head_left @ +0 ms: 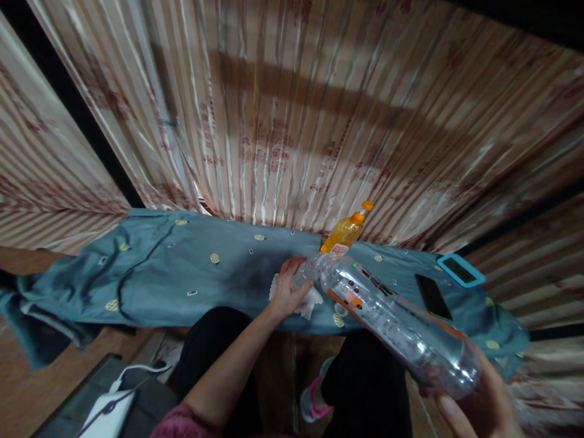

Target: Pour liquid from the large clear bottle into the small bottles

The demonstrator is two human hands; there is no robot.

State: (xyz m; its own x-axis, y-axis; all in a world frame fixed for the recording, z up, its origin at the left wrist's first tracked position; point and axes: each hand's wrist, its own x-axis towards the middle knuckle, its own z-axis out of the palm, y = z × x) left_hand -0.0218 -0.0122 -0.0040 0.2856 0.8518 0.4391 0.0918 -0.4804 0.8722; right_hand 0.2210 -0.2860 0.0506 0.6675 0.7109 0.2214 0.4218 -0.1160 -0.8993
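Note:
My right hand [483, 395] grips a large clear plastic bottle [392, 316] with a printed label around its base end. The bottle is tilted, its neck pointing left and away from me. At that neck, my left hand [287, 286] is closed around a small clear container [303, 274], perhaps a cup; its exact shape is hard to make out. A white tissue [310, 302] lies under my left hand on the blue-grey cloth [159, 274]. Beside the bottle, a small clear cap-like piece [340, 310] rests on the cloth. Whether the bottle holds liquid is unclear.
Behind the bottle's neck stands a yellow pump bottle [344, 234] with an orange top. A dark phone [433, 297] and a blue-framed device [460, 271] lie at the right. Striped curtains [274, 121] border the cloth-covered surface. A white power bank [109, 413] with cables sits lower left.

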